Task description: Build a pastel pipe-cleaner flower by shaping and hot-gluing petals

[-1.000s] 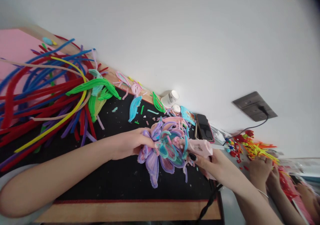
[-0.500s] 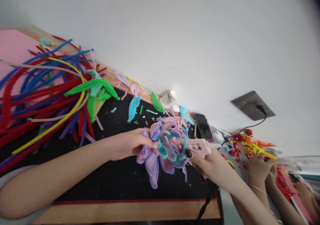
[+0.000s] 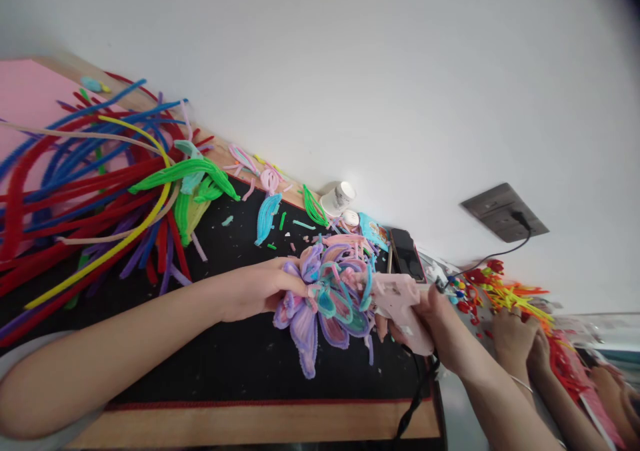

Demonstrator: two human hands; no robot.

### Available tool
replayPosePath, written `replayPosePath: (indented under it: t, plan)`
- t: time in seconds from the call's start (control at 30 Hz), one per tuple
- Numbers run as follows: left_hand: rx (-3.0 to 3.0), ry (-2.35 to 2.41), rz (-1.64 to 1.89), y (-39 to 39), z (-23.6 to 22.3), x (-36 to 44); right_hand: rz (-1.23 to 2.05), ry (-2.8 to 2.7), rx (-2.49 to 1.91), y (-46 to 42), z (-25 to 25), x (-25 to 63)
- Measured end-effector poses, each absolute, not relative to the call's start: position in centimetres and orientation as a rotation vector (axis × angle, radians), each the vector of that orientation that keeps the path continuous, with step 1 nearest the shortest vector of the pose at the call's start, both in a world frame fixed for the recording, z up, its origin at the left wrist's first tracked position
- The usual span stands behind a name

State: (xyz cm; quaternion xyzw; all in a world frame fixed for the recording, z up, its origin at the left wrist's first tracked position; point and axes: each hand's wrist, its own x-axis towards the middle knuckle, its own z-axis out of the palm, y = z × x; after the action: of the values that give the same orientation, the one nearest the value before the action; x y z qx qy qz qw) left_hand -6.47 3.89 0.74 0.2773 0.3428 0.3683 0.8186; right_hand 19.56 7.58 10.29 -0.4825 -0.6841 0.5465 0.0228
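My left hand (image 3: 257, 289) grips a pipe-cleaner flower (image 3: 305, 341) in purple, pink and teal, holding it over a black mat (image 3: 220, 364). Its fingertips are partly hidden behind the looped petals. My right hand (image 3: 445, 327) is closed around the handle of a pale pink hot glue gun (image 3: 400, 297). The gun's nozzle points left into the petals on the flower's right side, and its tip is hard to make out. A black cord (image 3: 413, 407) hangs below the gun.
A heap of long pipe cleaners (image 3: 100, 197) covers the left, beside green bundles (image 3: 190, 177). A paper cup (image 3: 338, 199), a phone (image 3: 407, 254) and scraps lie along the wall. At right, another person's hands (image 3: 517, 337) work among yellow and red pieces; a socket (image 3: 505, 212) is above.
My right hand has turned and shifted its hold, so the glue gun's handle now shows, angled down to the right. My left hand and the flower stay in place.
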Motion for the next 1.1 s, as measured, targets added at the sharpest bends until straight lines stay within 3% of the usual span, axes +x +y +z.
replayPosePath:
  t: [0.27,0.6,1.1]
  plan:
    - [0.61,0.722,0.775,3.9,0.6,-6.5,1.899,-1.91,-1.403,7.6,9.9,19.5]
    - [0.575,0.708,0.784,3.9,0.6,-6.8,1.928,-1.657,-1.543,7.8,9.9,18.8]
    - [0.558,0.769,0.724,4.1,1.1,-6.8,2.016,-1.782,-1.337,8.9,9.2,20.1]
